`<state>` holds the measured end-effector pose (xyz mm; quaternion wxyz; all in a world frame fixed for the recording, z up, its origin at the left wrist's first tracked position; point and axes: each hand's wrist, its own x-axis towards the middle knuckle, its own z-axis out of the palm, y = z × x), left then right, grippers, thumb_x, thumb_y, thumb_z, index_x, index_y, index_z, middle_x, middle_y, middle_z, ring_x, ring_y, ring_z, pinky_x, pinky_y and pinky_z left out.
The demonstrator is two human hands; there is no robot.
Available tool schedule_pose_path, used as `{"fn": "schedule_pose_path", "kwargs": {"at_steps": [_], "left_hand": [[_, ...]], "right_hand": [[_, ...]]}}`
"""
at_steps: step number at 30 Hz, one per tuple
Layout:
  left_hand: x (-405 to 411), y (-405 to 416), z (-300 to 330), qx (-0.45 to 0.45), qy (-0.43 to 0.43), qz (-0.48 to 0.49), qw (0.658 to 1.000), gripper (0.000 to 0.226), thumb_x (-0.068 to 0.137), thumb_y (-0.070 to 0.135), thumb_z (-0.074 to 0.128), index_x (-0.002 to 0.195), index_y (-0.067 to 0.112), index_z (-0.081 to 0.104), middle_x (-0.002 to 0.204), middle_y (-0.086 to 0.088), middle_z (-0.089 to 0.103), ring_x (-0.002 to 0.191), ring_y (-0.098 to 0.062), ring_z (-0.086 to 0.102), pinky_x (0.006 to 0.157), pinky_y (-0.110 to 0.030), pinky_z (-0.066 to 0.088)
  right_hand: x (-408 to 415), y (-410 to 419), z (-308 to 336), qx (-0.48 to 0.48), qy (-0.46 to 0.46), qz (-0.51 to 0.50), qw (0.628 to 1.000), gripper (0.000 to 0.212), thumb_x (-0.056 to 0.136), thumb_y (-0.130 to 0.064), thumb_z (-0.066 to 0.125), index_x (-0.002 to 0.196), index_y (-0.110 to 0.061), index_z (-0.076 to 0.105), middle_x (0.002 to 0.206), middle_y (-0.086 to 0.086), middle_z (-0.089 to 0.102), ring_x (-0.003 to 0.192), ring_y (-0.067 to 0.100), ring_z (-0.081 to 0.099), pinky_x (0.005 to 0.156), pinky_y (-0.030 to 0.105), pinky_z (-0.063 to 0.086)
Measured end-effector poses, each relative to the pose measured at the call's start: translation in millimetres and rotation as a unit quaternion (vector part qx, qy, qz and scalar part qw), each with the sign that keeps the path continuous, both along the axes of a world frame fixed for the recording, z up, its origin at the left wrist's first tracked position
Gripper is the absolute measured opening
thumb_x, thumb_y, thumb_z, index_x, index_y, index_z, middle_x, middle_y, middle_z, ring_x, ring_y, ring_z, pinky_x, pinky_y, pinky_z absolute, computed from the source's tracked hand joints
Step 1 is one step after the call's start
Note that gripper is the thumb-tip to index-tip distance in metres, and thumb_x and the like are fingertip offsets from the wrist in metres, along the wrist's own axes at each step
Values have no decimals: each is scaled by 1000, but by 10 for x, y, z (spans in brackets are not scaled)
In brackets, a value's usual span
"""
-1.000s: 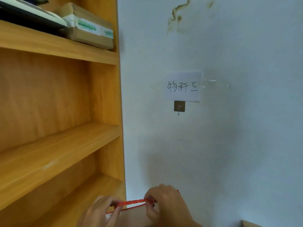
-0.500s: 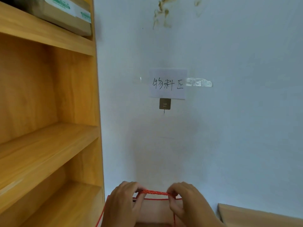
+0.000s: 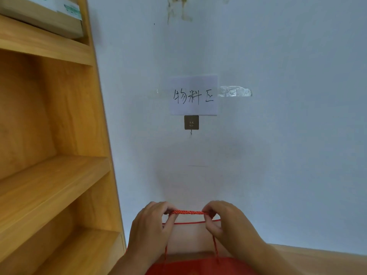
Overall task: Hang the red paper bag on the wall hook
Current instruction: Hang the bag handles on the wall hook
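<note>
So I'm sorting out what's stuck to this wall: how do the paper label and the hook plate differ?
The paper label is pale, wide and handwritten; the hook plate is dark, small, square and unmarked. The label sits above, the plate directly under its lower edge. Only the plate carries a hook. Both lie flat on the wall.

**Two bare hands and forearms, nothing worn**

Only the hands and the forearms of the person are visible, at the bottom of the view. The left hand [image 3: 151,227] is bare: no glove, no ring, no bracelet is seen on it. The right hand [image 3: 230,223] is bare as well, with no ring and no watch. Both wrists are uncovered, and the forearms continue down to the lower edge without any sleeve or cuff on the part that shows. The fingers [image 3: 158,207] are slim, with smooth rounded knuckles. The nails face away, so their state cannot be told. No tattoo, plaster or other marking appears on either hand.
</note>
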<state>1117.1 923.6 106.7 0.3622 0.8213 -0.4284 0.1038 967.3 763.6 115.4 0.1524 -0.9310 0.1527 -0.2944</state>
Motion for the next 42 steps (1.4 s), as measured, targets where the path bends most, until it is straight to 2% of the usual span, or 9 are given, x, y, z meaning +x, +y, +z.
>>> {"fn": "schedule_pose_path", "kwargs": {"at_steps": [12,18,21,24,31,35,36,40,42], "left_hand": [[910,-737,-38,-15,-13,-24,1000,6,87,39,68,92,40,65,92,23,64,85,-4,61,73,-8,41],[1638,-1242,27,-35,-26,-64,997,4,87,39,68,90,39,65,85,25,63,80,1,59,67,-8,42],[1922,-1468,117,-42,-27,-81,995,4,87,38,69,90,37,66,84,24,64,79,0,61,65,-7,41],[2130,-1635,220,-51,-38,-100,993,5,86,38,68,90,38,66,83,23,65,79,1,61,67,-10,46],[2336,-2026,591,-104,-40,-103,988,8,90,34,66,97,32,68,90,16,68,81,-2,60,66,-7,40],[2397,-2337,872,-155,-48,-85,983,8,91,33,65,97,31,69,90,12,70,82,-6,61,69,-22,52],[2414,-2408,913,-157,-49,-77,983,8,91,33,65,98,31,69,90,12,70,82,-7,61,69,-26,54],[2497,-2571,961,-153,-35,-58,986,7,91,34,65,95,31,69,86,12,72,81,-9,63,68,-34,57],[2537,-2592,938,-149,-42,-50,987,7,90,35,65,95,32,69,86,12,72,80,-8,63,68,-34,58]], "right_hand": [[820,-666,33,-9,8,-22,1000,8,89,-24,63,90,-30,67,81,-17,67,82,8,62,77,25,52],[1452,-1073,118,-3,6,-44,999,11,90,-22,65,87,-32,66,76,-18,67,82,7,64,77,25,52],[1698,-1240,187,9,-15,-58,998,13,89,-19,68,87,-31,67,77,-17,68,82,6,65,76,26,53],[1855,-1381,293,18,-33,-68,997,15,88,-15,70,87,-30,69,78,-18,69,82,4,66,75,24,53],[2089,-1681,689,11,-118,-80,990,16,88,-7,72,93,-22,74,83,-15,72,83,4,66,72,7,46],[2296,-1906,932,12,-199,-121,972,16,91,-10,72,95,-26,75,82,-18,71,80,-5,64,74,2,43],[2345,-1947,977,17,-212,-127,969,16,91,-11,71,94,-27,75,81,-20,70,80,-6,63,75,6,45],[2466,-2089,1021,53,-214,-142,965,11,91,-13,72,90,-24,71,78,-13,71,71,8,69,71,37,60],[2485,-2139,995,58,-206,-141,967,13,90,-13,72,86,-24,69,75,-11,70,65,12,69,66,41,60]]}}
